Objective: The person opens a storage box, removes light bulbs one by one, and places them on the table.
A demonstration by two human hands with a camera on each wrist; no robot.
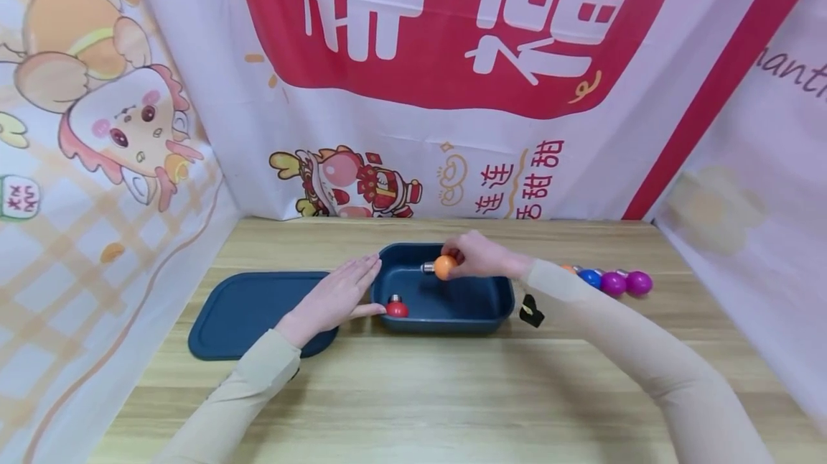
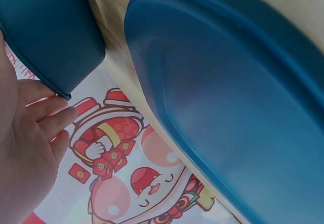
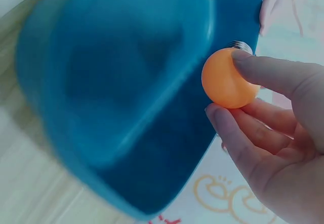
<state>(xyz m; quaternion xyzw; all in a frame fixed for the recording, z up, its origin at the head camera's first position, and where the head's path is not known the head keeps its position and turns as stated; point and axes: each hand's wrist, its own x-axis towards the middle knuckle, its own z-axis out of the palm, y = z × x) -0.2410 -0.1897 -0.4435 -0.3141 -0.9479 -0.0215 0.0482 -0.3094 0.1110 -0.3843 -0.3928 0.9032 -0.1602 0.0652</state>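
Note:
An orange light bulb (image 1: pixel 444 267) with a silver screw base is pinched between the thumb and fingers of my right hand (image 1: pixel 481 256), above the inside of a dark blue box (image 1: pixel 446 324). In the right wrist view the thumb lies across the orange bulb (image 3: pixel 228 82). My left hand (image 1: pixel 339 291) rests on the box's left end, its fingers extended along the rim; the left wrist view shows those fingers against the box wall (image 2: pixel 55 36). Inside the box, at the near left corner, lies a red light bulb (image 1: pixel 397 307).
A dark blue lid (image 1: pixel 258 313) lies flat on the wooden table left of the box. To the right, partly behind the right forearm, a row of bulbs includes a blue bulb (image 1: pixel 591 277) and purple bulbs (image 1: pixel 612 284). A small black item (image 1: pixel 531 312) sits beside the box.

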